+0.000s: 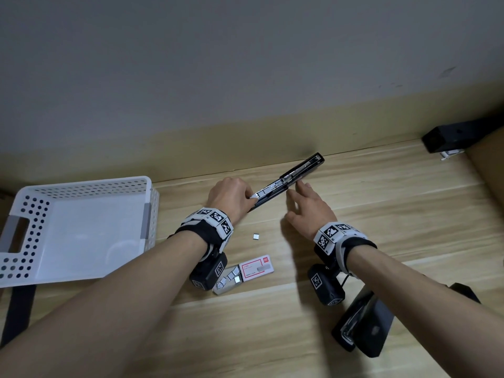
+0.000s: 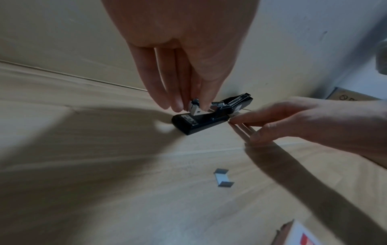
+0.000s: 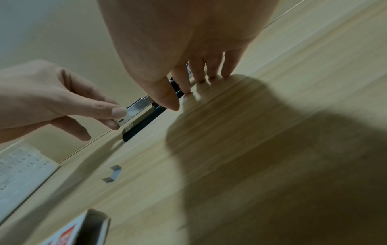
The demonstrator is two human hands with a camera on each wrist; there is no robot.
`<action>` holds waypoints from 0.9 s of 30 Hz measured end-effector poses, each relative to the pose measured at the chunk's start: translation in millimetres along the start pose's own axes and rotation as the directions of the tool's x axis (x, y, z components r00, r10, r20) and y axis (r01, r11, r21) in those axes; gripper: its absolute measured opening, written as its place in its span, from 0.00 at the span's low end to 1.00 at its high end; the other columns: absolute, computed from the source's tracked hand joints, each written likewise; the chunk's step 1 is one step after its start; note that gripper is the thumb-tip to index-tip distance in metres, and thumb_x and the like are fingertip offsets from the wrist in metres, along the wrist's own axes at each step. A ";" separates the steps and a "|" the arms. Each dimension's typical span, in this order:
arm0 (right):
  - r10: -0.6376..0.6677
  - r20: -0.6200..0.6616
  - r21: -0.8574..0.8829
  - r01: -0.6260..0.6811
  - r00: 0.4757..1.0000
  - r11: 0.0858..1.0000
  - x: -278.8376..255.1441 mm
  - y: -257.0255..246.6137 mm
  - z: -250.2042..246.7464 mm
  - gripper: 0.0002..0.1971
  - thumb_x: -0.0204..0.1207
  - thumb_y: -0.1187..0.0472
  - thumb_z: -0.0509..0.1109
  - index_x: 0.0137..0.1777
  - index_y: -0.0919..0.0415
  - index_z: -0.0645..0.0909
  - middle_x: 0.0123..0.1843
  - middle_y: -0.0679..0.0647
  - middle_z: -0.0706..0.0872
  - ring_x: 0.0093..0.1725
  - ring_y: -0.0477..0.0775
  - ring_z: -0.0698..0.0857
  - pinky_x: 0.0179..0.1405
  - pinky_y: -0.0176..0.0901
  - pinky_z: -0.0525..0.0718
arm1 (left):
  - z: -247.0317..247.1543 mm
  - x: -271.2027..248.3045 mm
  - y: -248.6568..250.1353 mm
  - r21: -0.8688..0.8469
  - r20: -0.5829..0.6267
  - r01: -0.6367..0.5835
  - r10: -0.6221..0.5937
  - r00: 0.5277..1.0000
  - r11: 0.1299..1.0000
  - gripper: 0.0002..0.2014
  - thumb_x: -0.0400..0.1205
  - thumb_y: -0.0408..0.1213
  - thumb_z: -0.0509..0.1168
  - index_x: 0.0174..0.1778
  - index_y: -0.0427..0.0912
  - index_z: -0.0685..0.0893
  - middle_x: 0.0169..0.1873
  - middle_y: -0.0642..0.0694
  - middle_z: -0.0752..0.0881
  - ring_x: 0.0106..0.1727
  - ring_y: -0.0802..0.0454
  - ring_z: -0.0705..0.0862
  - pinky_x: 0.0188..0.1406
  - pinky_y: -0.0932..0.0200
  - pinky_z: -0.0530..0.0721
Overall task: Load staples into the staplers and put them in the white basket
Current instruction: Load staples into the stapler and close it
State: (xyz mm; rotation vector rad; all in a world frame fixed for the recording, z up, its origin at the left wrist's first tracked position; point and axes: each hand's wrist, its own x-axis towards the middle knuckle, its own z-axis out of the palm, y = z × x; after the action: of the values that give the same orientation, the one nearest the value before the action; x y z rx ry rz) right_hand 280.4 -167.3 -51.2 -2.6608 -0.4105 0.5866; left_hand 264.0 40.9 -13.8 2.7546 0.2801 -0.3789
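Note:
A black stapler lies swung open on the wooden table, its metal staple channel facing up. My left hand pinches the channel's near end between thumb and fingers, just above the black base. My right hand lies to the right of the stapler with straight fingers. Its fingertips touch the table and its thumb rests against the stapler's side. The white perforated basket stands at the left and holds nothing.
A short loose staple strip lies between my wrists. An opened red-and-white staple box with several spilled strips sits nearer me. A second black stapler lies under my right forearm, a third by the wall at far right.

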 end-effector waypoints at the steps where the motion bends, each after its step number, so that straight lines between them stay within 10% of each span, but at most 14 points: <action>1: 0.001 -0.001 0.002 -0.001 1.000 1.000 0.1 0.4 0.3 0.33 0.76 0.54 0.67 0.82 0.54 0.65 0.88 0.54 0.51 0.87 0.55 0.50 0.82 0.48 0.60 | 0.4 1.0 0.5 0.013 0.004 -0.001 0.001 1.000 1.000 0.07 0.77 0.48 0.70 0.43 0.52 0.92 0.40 0.48 0.90 0.46 0.43 0.86 0.39 0.57 0.78; 7: 0.014 0.017 0.041 -0.015 1.000 0.999 1.1 1.6 -2.3 0.33 0.77 0.55 0.68 0.82 0.57 0.65 0.88 0.53 0.53 0.87 0.54 0.51 0.82 0.47 0.59 | 4.1 2.3 0.5 0.094 0.004 -0.040 0.040 0.999 0.995 0.09 0.78 0.49 0.71 0.51 0.53 0.89 0.47 0.48 0.89 0.51 0.42 0.86 0.42 0.57 0.76; 13: 0.199 -0.098 0.301 -0.161 0.975 0.940 7.4 1.9 -17.6 0.31 0.73 0.61 0.72 0.77 0.65 0.70 0.75 0.59 0.73 0.74 0.60 0.74 0.73 0.46 0.70 | 0.8 -10.2 -14.6 0.094 0.034 -0.041 0.038 0.999 0.995 0.07 0.78 0.45 0.72 0.49 0.51 0.90 0.44 0.50 0.89 0.46 0.45 0.85 0.39 0.58 0.75; 20: 0.357 0.095 0.923 -0.217 0.929 0.317 6.5 -10.2 -11.8 0.35 0.72 0.72 0.76 0.77 0.63 0.66 0.55 0.61 0.86 0.43 0.57 0.90 0.38 0.47 0.85 | 0.5 -47.8 -48.1 0.037 0.089 -0.003 0.000 0.996 0.999 0.05 0.77 0.45 0.73 0.46 0.51 0.89 0.42 0.51 0.89 0.44 0.48 0.85 0.39 0.58 0.77; 27: 0.131 -0.044 0.804 -0.043 0.990 0.592 -22.7 -44.9 4.9 0.18 0.69 0.64 0.81 0.59 0.57 0.84 0.52 0.56 0.88 0.46 0.51 0.86 0.54 0.46 0.86 | -2.6 -100.7 -81.2 0.011 0.115 0.078 -0.079 0.990 0.997 0.03 0.77 0.43 0.73 0.44 0.53 0.86 0.43 0.54 0.86 0.42 0.52 0.83 0.36 0.59 0.75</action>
State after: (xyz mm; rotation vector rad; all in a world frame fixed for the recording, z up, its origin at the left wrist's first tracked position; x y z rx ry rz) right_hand 249.6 -134.3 -28.5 -1.8032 0.0448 0.4986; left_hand 150.1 101.9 -6.9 2.7215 0.3582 -0.5590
